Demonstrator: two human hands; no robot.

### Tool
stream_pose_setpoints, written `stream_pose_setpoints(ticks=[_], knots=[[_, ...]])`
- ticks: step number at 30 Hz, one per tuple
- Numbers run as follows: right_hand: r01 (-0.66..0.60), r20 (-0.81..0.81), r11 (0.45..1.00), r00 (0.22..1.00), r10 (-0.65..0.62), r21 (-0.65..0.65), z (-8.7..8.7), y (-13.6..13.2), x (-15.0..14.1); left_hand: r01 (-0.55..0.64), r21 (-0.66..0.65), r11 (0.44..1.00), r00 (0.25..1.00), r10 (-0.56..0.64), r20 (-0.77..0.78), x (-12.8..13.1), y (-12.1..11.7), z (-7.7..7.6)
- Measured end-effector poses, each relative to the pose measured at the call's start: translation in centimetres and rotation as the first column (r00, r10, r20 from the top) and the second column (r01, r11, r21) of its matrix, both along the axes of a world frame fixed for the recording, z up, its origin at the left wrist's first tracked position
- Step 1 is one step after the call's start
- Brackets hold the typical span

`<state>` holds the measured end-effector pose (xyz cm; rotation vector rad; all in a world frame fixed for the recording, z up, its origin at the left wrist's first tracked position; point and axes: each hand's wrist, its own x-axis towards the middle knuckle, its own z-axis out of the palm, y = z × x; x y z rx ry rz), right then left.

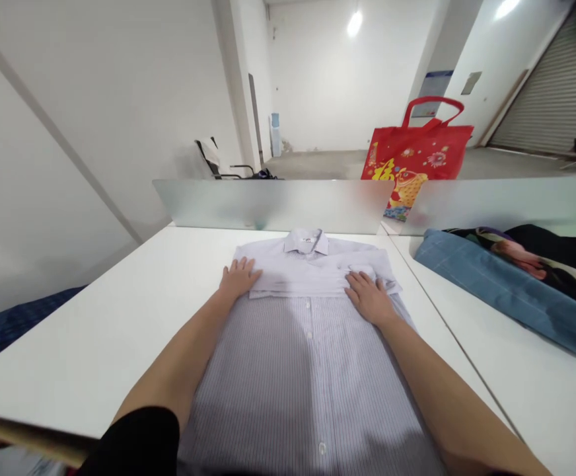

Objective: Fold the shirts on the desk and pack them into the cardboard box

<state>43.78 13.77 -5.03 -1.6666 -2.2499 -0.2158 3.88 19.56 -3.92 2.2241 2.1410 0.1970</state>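
A striped button-up shirt (278, 370) lies front side up on the white table, its collar at the far end and its hem toward me. Both sleeves are folded across the chest in a flat band below the collar. My left hand (239, 276) rests flat on the left end of that band, fingers spread. On the right end, near the cuff, my right hand (368, 295) lies palm down with its fingers stretched out. Neither hand grips the cloth.
Folded blue denim and dark patterned clothes (510, 277) lie on the right. A frosted glass divider (268, 203) runs along the table's (134, 297) far edge. Behind it stands a red bag (419, 152). A seam crosses the tabletop right of the shirt.
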Motion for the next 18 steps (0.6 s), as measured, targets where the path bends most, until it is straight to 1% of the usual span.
stream_pose_setpoints(ticks=[2, 4, 5, 7, 9, 12, 14, 16, 18], knots=[[-0.012, -0.032, 0.999, 0.999, 0.014, 0.043, 0.2, 0.0, 0.3, -0.055, 0.006, 0.998, 0.998, 0.055, -0.011, -0.5, 0.0, 0.2], [-0.015, -0.051, 0.997, 0.999, 0.019, 0.082, 0.4, 0.0, 0.4, -0.087, 0.074, 0.993, 0.996, 0.089, -0.028, -0.6, -0.6, 0.4], [-0.011, -0.048, 0.997, 0.999, 0.014, 0.076, 0.4, 0.0, 0.4, -0.087, 0.119, 0.989, 0.995, 0.092, -0.040, -0.6, -1.1, 0.5], [0.004, -0.024, 1.000, 1.000, -0.004, 0.018, 0.4, 0.1, 0.3, -0.049, 0.198, 0.979, 0.995, 0.064, -0.072, -0.7, -2.6, 0.7], [0.022, -0.005, 0.999, 1.000, -0.022, -0.025, 0.6, 0.1, 0.1, 0.026, 0.205, 0.978, 0.995, -0.006, -0.099, -0.9, -4.8, 1.0], [0.051, -0.004, 0.998, 0.999, -0.051, 0.037, 1.1, -0.5, -0.3, 0.121, 0.142, 0.983, 0.990, -0.108, -0.095, -1.1, -9.5, 1.2], [0.029, 0.009, 0.997, 1.000, -0.030, 0.067, 1.6, -1.8, -0.5, 0.193, 0.064, 0.979, 0.979, -0.188, -0.074, -0.9, -13.3, 0.9], [-0.026, 0.037, 0.999, 0.999, 0.024, 0.037, 1.8, -4.4, -0.4, 0.256, -0.006, 0.967, 0.965, -0.256, -0.051, -0.6, -17.4, 0.3], [-0.081, 0.053, 0.996, 0.995, 0.082, -0.030, 1.8, -8.1, 0.5, 0.301, -0.025, 0.953, 0.953, -0.301, -0.029, -0.4, -21.8, -0.3]])
